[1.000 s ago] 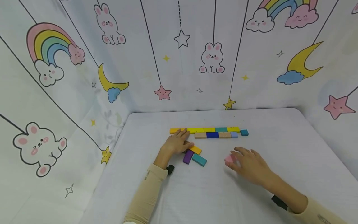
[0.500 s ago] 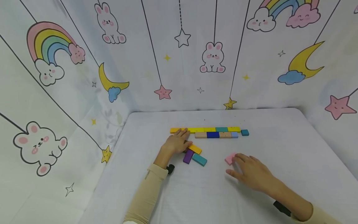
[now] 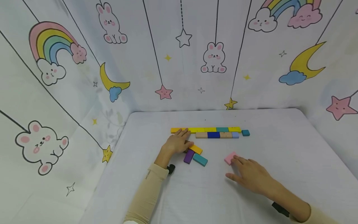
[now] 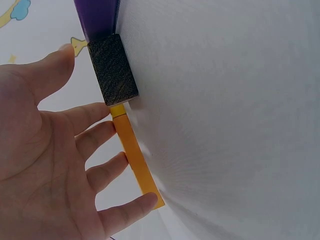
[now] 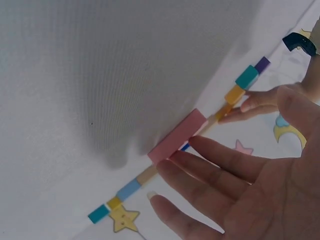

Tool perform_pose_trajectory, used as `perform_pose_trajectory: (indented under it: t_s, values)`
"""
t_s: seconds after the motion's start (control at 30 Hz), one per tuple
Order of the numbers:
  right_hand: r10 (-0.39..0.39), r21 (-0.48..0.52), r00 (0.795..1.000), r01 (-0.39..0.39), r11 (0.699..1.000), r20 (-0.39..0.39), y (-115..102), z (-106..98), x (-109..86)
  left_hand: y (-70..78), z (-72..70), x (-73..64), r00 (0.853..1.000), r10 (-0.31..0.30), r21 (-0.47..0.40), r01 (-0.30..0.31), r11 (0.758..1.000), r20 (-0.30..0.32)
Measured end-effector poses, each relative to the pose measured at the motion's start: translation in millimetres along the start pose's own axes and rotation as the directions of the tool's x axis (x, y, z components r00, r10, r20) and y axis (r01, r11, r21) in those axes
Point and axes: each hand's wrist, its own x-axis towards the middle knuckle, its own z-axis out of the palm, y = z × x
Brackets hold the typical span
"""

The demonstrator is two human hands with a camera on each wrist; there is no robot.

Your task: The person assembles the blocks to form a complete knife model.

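My left hand (image 3: pixel 176 143) lies spread behind a small group of blocks, its fingertips at the orange end of the back row (image 3: pixel 195 130). In the left wrist view, straight fingers reach the orange block (image 4: pixel 137 160), and the thumb stands off beside a dark block (image 4: pixel 114 70). The dark block is mostly covered by the hand in the head view. Toward the right, a pink block (image 3: pixel 230 158) lies on the white cloth. My right hand (image 3: pixel 254 175) extends its fingers to that block's right end, with the thumb apart from it.
In front of the back row sits a shorter row of tan and blue blocks (image 3: pixel 213 135). A small teal block (image 3: pixel 245 133) is at the right end. Yellow-orange (image 3: pixel 196 149), purple (image 3: pixel 189 156) and teal (image 3: pixel 200 159) blocks lie beside the left hand. A patterned curtain (image 3: pixel 190 71) hangs behind.
My right hand has drawn back a little toward the right and its thumb has come away from the pink block, which shows more fully. The left hand stays in place.
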Motion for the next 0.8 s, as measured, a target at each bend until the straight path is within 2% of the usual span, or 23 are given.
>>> perform_pose_trajectory:
  t_s: [0.23,0.67,0.8]
  values:
    - [-0.054,-0.024,0.997,0.052,0.998,-0.055,-5,2,4.1,1.6,-4.6,-3.5,1.000,0.019,-0.007,-0.019,1.000,-0.019]
    - [-0.108,-0.074,0.993,0.104,0.992,-0.052,-12,4,16.1,0.5,0.4,2.0,1.000,-0.018,0.017,0.017,1.000,0.011]
    - [-0.117,-0.092,0.991,0.111,0.990,-0.059,-13,7,19.6,0.8,-0.8,0.6,1.000,-0.010,0.005,0.010,1.000,0.006]
